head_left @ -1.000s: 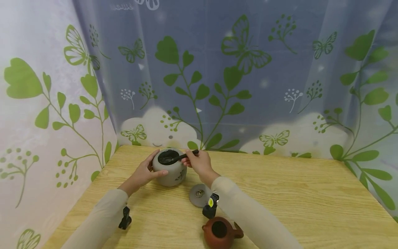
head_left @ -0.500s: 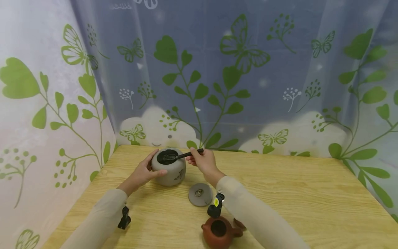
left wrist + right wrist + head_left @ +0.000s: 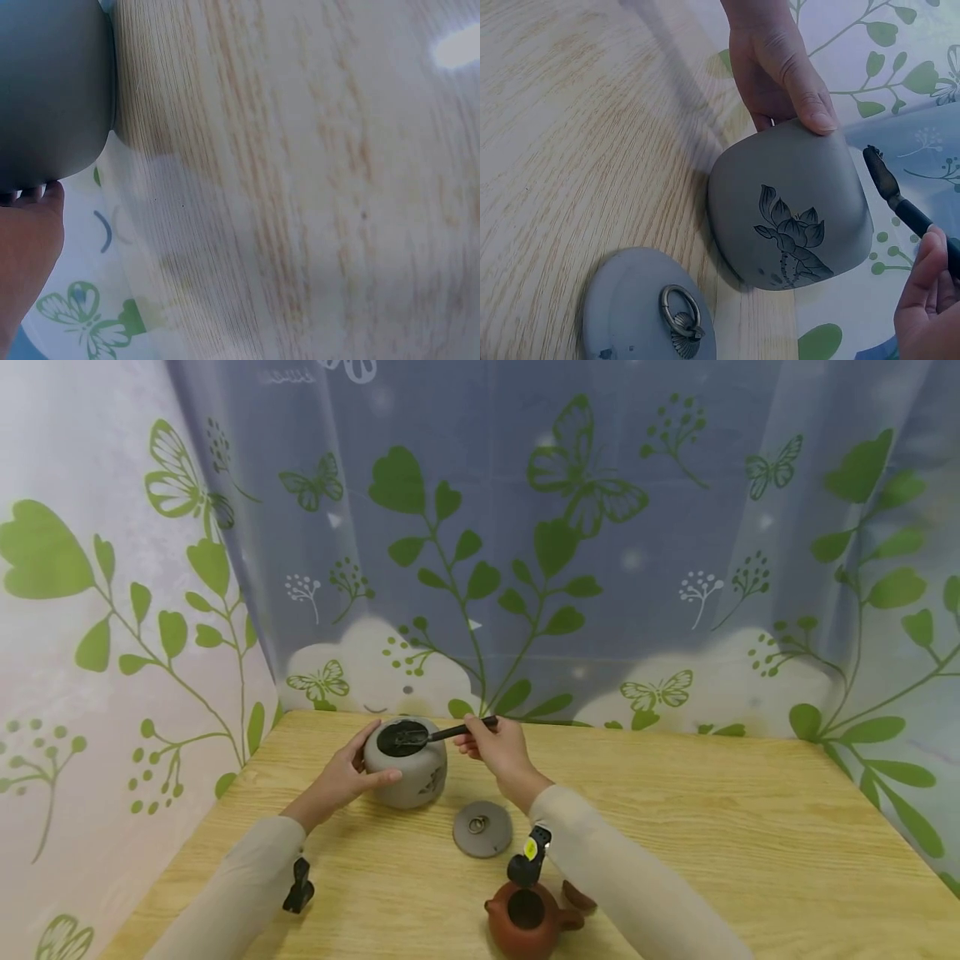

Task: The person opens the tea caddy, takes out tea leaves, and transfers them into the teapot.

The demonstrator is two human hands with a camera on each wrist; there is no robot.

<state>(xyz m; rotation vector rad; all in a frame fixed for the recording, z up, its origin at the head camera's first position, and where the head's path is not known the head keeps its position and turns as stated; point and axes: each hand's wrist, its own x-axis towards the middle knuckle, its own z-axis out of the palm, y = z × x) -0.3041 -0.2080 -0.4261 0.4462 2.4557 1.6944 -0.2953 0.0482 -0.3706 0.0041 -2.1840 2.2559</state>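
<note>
A rounded grey tea jar stands without its lid at the back left of the table, a lotus carved on its side. My left hand holds it from the left, thumb along the front, fingers round the far side. Between thumb and fingers, my right hand pinches the black handle of a small tea scoop. The scoop's head is over the jar's mouth, apart from the rim in the right wrist view. Dark bits, seemingly tea leaves, lie on its tip. The left wrist view shows only the jar's side and some fingertips.
The round grey jar lid, with a ring pull, lies in front of the jar. Nearer me is a brown clay teapot, uncovered, its small lid beside it by my right sleeve. A patterned curtain hangs behind the table.
My right hand has shifted a little to the right, drawing the scoop back and up from inside the jar's mouth. The left hand and jar have stayed in place.
</note>
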